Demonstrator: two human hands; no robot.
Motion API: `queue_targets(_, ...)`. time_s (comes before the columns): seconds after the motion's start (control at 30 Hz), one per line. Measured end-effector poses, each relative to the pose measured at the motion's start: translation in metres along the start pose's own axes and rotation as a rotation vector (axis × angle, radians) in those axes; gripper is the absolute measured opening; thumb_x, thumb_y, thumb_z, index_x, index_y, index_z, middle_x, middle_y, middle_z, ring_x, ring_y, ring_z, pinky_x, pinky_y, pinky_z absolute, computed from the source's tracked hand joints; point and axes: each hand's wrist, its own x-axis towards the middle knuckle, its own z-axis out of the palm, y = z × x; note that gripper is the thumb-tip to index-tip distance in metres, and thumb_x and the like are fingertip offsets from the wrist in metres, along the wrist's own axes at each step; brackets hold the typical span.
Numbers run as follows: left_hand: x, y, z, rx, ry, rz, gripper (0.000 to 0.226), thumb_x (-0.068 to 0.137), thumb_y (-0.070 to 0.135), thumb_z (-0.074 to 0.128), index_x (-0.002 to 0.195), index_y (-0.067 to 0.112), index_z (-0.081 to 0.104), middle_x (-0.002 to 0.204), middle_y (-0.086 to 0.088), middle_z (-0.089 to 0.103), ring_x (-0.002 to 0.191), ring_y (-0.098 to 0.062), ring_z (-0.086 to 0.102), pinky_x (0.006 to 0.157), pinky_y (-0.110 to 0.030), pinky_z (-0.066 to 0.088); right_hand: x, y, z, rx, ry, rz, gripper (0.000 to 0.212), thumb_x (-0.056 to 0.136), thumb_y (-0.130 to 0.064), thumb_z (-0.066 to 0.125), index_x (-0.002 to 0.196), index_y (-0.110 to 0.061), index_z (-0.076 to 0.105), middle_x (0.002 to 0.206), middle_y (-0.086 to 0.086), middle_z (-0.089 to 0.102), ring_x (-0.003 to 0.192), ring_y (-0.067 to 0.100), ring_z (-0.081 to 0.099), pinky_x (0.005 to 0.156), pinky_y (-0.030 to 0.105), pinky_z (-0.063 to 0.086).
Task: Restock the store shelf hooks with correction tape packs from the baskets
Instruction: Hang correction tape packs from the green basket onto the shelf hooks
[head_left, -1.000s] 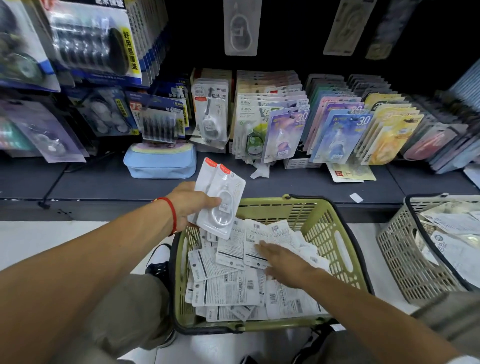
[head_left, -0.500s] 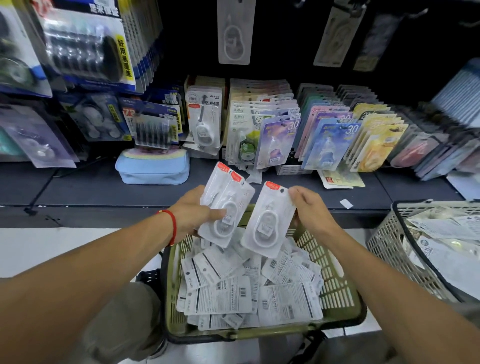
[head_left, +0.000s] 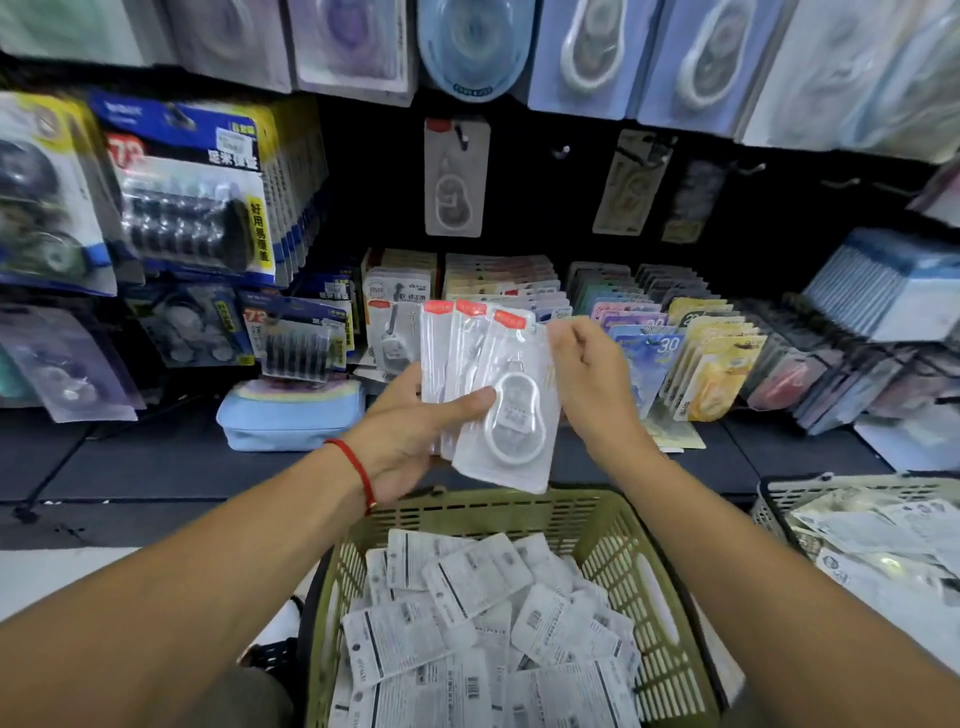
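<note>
Fingers (head_left: 470, 402) of both hands fan packs (head_left: 498, 395) before dark shelf (head_left: 156, 462)

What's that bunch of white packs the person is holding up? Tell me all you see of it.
The fanned packs are three clear plastic blister packs, each with a red tab on top. The front one shows a white, pear-shaped correction tape dispenser. They stand roughly upright above the green basket. The left hand grips them, thumb across the front; the right hand touches the front pack's right edge.
</note>
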Motion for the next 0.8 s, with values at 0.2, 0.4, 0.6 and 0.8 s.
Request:
queue_targets(0.2, 0.014, 0.057, -0.002, -0.063, 0.062, 0.142, 0.065, 0.081, 0.015, 0.074, 0.143, 0.017, 0.057, 0.130, -0.010, 0.073, 0.111, -0.032, 0.073, 0.077, -0.043, 0.060, 0.019, -0.032, 0.001, 0.409, -0.206, 0.125, 0.057, 0.092, -0.056, 0.070, 0.134, -0.018, 0.059, 0.120, -0.002, 0.075, 0.113, 0.014, 0.072, 0.095, 0.035, 0.059)
queue_targets(0.4, 0.032, 0.075, -0.007, -0.149, 0.141, 0.202, 0.064, 0.086, 0.015, 0.073, 0.147, 0.018, 0.051, 0.133, -0.014, 0.070, 0.131, -0.053, 0.056, 0.091, -0.055, 0.033, 0.016, -0.036, 0.032, 0.397, -0.192, 0.073, 0.038, 0.093, -0.043, 0.068, 0.125, -0.023, 0.063, 0.117, -0.001, 0.076, 0.108, 0.015, 0.073, 0.088, 0.037, 0.060)
queue_targets(0.6, 0.037, 0.090, -0.018, -0.277, 0.202, 0.254, 0.052, 0.095, 0.011, 0.068, 0.145, 0.018, 0.055, 0.136, -0.014, 0.068, 0.121, -0.039, 0.067, 0.092, -0.056, 0.053, 0.032, -0.042, 0.038, 0.433, -0.120, 0.049, 0.034, 0.096, -0.037, 0.063, 0.128, -0.028, 0.060, 0.119, -0.006, 0.075, 0.109, 0.011, 0.072, 0.091, 0.046, 0.061)
queue_targets(0.8, 0.037, 0.091, -0.036, 0.000, 0.703, 0.507, 0.054, 0.085, 0.010, 0.084, 0.131, 0.021, 0.060, 0.117, 0.003, 0.075, 0.105, -0.015, 0.073, 0.100, -0.050, 0.058, 0.063, -0.051, 0.040, 0.268, -0.037, 0.001, 0.019, 0.105, -0.025, 0.059, 0.123, -0.032, 0.057, 0.115, -0.011, 0.067, 0.083, -0.010, 0.065, 0.065, 0.012, 0.052)
